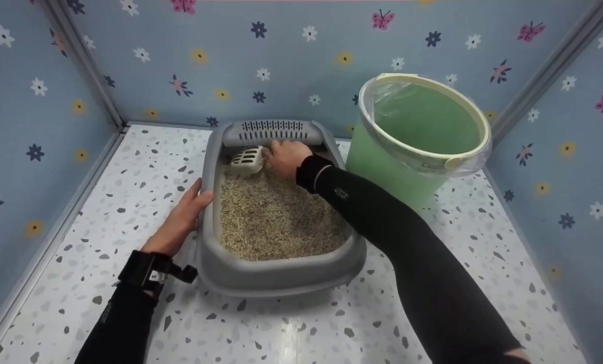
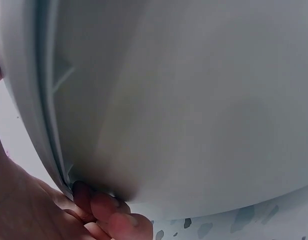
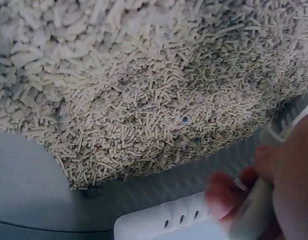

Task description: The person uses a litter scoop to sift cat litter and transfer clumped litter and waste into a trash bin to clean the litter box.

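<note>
A grey litter box (image 1: pixel 281 275) with a slotted back rim holds pale brown pellet litter (image 1: pixel 276 217). Over its far left part, my right hand (image 1: pixel 288 157) grips the handle of a beige slotted litter scoop (image 1: pixel 248 161). The right wrist view shows curled fingers (image 3: pixel 223 197) around that handle, near the box wall. My left hand (image 1: pixel 180 220) holds the box's left rim, thumb on top. From the left wrist view, its fingertips (image 2: pixel 129 225) curl beneath the rim against the outer wall.
A green bin (image 1: pixel 397 172) lined with a clear plastic bag stands right of the box, behind my right forearm. Flower-patterned panels (image 1: pixel 291 60) enclose the back and both sides. Underneath lies a white speckled surface (image 1: pixel 139 172).
</note>
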The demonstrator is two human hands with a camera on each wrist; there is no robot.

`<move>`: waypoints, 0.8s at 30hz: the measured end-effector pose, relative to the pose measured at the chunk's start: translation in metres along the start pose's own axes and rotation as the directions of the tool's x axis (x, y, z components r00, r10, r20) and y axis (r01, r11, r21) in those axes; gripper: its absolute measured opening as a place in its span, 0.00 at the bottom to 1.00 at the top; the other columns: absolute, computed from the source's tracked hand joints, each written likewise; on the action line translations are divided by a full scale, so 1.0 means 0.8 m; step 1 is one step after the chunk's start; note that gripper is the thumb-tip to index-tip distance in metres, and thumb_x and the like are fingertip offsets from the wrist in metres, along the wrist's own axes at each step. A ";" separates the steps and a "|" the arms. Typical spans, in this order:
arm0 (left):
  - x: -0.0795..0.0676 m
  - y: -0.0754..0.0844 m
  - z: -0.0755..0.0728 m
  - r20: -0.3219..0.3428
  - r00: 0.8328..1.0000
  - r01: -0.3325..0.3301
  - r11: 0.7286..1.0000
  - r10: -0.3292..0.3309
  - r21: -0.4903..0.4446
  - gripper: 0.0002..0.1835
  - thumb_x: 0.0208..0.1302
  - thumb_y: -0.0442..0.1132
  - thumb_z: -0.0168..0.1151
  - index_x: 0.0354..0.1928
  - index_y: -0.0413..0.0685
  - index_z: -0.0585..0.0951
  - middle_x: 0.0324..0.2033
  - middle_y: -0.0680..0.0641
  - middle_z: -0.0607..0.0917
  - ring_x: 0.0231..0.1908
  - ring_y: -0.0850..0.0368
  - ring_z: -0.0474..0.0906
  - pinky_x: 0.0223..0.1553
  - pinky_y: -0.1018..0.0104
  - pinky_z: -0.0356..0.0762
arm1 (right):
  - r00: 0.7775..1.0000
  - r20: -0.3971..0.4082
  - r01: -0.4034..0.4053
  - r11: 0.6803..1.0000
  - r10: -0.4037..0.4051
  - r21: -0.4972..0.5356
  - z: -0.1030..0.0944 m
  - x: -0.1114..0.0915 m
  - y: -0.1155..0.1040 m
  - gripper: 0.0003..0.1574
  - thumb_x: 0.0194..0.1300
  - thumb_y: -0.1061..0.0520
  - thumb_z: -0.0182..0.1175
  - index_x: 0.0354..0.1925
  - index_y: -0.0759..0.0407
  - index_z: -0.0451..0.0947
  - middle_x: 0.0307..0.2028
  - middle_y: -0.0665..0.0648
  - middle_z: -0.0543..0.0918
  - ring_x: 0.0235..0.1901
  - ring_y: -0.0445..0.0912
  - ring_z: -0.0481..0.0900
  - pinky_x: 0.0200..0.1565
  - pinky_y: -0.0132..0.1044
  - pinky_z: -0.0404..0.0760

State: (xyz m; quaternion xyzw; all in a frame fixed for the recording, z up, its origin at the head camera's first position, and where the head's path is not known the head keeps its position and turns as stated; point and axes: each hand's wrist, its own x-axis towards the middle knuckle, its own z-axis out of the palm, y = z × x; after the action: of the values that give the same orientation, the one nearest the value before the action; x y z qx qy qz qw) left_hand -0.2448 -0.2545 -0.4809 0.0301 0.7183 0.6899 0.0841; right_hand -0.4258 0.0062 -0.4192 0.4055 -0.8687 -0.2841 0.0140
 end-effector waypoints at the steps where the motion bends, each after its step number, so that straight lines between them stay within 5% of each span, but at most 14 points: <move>1: 0.001 -0.001 0.001 0.001 1.000 -0.001 1.000 0.001 0.001 0.49 0.85 0.62 0.51 0.92 0.59 0.37 0.90 0.42 0.43 0.83 0.37 0.54 0.78 0.32 0.58 | 1.000 0.015 -0.011 1.000 0.011 -0.012 0.000 -0.001 -0.001 0.33 0.96 0.52 0.37 0.88 0.58 0.59 0.61 0.66 0.80 0.45 0.54 0.85 0.44 0.47 0.91; 6: 0.001 -0.001 0.001 -0.003 1.000 0.016 1.000 -0.016 0.006 0.50 0.85 0.64 0.52 0.92 0.58 0.36 0.90 0.41 0.42 0.83 0.34 0.56 0.79 0.32 0.60 | 0.996 0.073 -0.052 0.999 0.053 -0.011 -0.005 -0.007 -0.011 0.28 0.94 0.54 0.41 0.79 0.67 0.70 0.53 0.65 0.84 0.43 0.53 0.87 0.42 0.46 0.93; 12: 0.001 -0.003 0.000 -0.007 0.999 0.035 0.999 -0.035 0.014 0.52 0.84 0.66 0.52 0.92 0.59 0.35 0.90 0.40 0.41 0.83 0.32 0.56 0.80 0.33 0.59 | 0.992 0.109 -0.058 0.998 0.057 0.006 -0.016 -0.028 -0.015 0.22 0.92 0.55 0.47 0.48 0.65 0.84 0.46 0.64 0.87 0.44 0.53 0.88 0.43 0.48 0.94; 16: 0.000 -0.004 0.001 -0.004 1.000 0.028 1.000 -0.028 0.012 0.51 0.84 0.66 0.51 0.92 0.60 0.35 0.90 0.41 0.41 0.83 0.34 0.55 0.80 0.32 0.58 | 0.985 0.165 -0.073 0.988 0.049 0.139 -0.019 -0.038 -0.007 0.25 0.90 0.53 0.50 0.29 0.56 0.72 0.31 0.55 0.79 0.33 0.49 0.81 0.40 0.45 0.90; 20: 0.001 -0.003 0.002 0.004 0.999 0.032 0.999 -0.032 0.017 0.51 0.84 0.65 0.50 0.92 0.59 0.34 0.90 0.42 0.38 0.85 0.37 0.50 0.80 0.32 0.55 | 0.951 0.308 -0.054 0.954 -0.041 0.295 -0.026 -0.046 0.007 0.27 0.89 0.53 0.50 0.26 0.51 0.63 0.24 0.51 0.62 0.26 0.47 0.62 0.36 0.43 0.72; 24: 0.002 -0.001 0.003 0.007 0.999 0.034 0.999 -0.034 0.009 0.52 0.84 0.64 0.50 0.92 0.58 0.33 0.90 0.42 0.37 0.86 0.37 0.47 0.80 0.31 0.55 | 0.894 0.411 0.037 0.943 -0.179 0.330 -0.040 -0.067 0.015 0.27 0.87 0.60 0.48 0.24 0.51 0.61 0.23 0.49 0.55 0.24 0.44 0.51 0.34 0.40 0.59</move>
State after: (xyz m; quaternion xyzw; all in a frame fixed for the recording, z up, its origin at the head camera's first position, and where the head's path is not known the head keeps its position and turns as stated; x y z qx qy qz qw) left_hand -0.2456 -0.2519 -0.4820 0.0208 0.7215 0.6851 0.0981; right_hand -0.3903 0.0355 -0.3754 0.3768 -0.8595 -0.2261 -0.2611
